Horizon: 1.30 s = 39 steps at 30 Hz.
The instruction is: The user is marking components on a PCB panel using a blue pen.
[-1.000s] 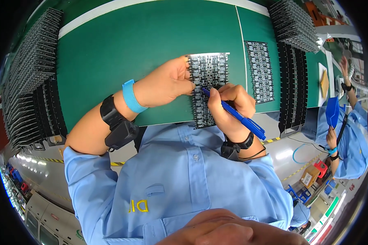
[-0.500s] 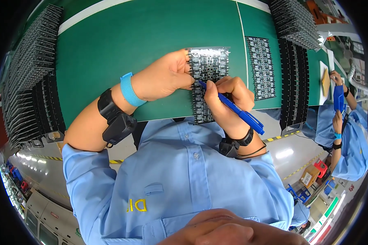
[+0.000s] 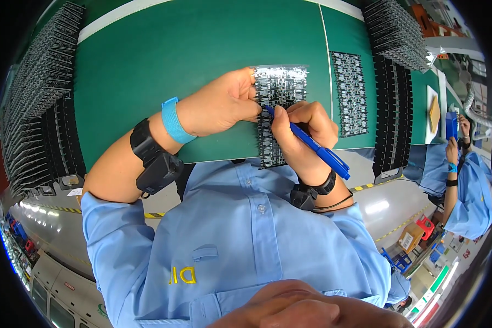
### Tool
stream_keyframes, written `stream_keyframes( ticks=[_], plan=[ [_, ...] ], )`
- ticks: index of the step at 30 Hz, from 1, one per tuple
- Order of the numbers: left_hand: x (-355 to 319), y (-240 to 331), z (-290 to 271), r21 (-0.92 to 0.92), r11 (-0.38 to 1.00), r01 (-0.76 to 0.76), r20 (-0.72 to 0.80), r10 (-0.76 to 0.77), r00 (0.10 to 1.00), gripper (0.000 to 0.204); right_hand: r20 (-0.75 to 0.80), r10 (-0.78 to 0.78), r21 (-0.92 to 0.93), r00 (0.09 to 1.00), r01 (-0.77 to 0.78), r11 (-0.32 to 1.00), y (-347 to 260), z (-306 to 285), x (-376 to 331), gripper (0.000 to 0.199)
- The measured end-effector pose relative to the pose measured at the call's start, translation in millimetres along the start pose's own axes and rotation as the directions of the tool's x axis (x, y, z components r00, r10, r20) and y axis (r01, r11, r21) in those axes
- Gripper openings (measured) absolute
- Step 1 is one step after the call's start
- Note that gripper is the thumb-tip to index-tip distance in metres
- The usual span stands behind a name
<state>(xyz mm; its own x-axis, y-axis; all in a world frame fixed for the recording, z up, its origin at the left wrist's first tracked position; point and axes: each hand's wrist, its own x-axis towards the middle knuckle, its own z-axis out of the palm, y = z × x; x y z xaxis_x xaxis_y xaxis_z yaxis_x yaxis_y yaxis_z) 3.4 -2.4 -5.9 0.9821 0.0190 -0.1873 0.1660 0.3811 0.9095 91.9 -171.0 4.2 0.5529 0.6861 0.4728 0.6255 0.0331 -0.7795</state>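
A panel of small circuit boards (image 3: 281, 85) lies in front of me at the table's near edge, its lower end close to my shirt. My left hand (image 3: 221, 104) is closed on the panel's left edge, thumb and fingers pinching it. In my right hand (image 3: 307, 130) is a blue marker pen (image 3: 327, 157), slanted with its tip toward the middle left of the panel, beside my left thumb. Whether the tip touches the boards I cannot tell. The right hand covers the panel's lower right part.
A second circuit board panel (image 3: 350, 93) lies to the right on the green table (image 3: 147, 49). Black racks (image 3: 392, 109) stand beyond it; another rack stacked with panels (image 3: 44, 71) stands at the left. At far right a co-worker (image 3: 467, 191) handles a blue object (image 3: 452, 126).
My left hand keeps its hold on the panel. The pen's rear end has shifted slightly left with my right hand. At far right the co-worker's upper hand has moved lower.
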Motion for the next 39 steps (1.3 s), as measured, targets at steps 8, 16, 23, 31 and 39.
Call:
stream_keyframes(
  ticks=[8, 16, 23, 31, 39],
  plan=[
    [-3.3, 4.7, 0.2, 0.008, 1.0, 0.03, 0.05, -0.03, 0.998, 0.052, 0.011, 0.022, 0.0, 1.0, -0.022, 1.0, -0.4, -0.2, -1.1, 0.029],
    [-3.0, 11.1, 5.7, -0.021, 1.0, -0.019, 0.074, 0.021, 0.997, 0.053, 0.014, 0.006, -0.007, 1.0, -0.006, 1.0, 0.1, 0.7, 0.2, 0.029],
    [-2.2, 8.3, 1.6, -0.032, 0.999, -0.039, 0.094, 0.041, 0.995, 0.055, 0.01, 0.002, -0.017, 1.0, -0.002, 1.0, 1.0, 1.0, 0.6, 0.029],
    [-1.5, 10.0, 9.2, -0.131, 0.991, -0.012, 0.051, 0.019, 0.999, 0.062, -0.021, 0.07, 0.053, 0.997, -0.069, 0.996, -2.4, -7.9, -6.0, 0.029],
    [-0.1, 6.5, 6.5, -0.142, 0.99, -0.007, 0.037, 0.013, 0.999, 0.061, 0.042, 0.048, 0.012, 0.998, -0.049, 0.999, -3.0, -10.0, -13.7, 0.029]
  ],
)
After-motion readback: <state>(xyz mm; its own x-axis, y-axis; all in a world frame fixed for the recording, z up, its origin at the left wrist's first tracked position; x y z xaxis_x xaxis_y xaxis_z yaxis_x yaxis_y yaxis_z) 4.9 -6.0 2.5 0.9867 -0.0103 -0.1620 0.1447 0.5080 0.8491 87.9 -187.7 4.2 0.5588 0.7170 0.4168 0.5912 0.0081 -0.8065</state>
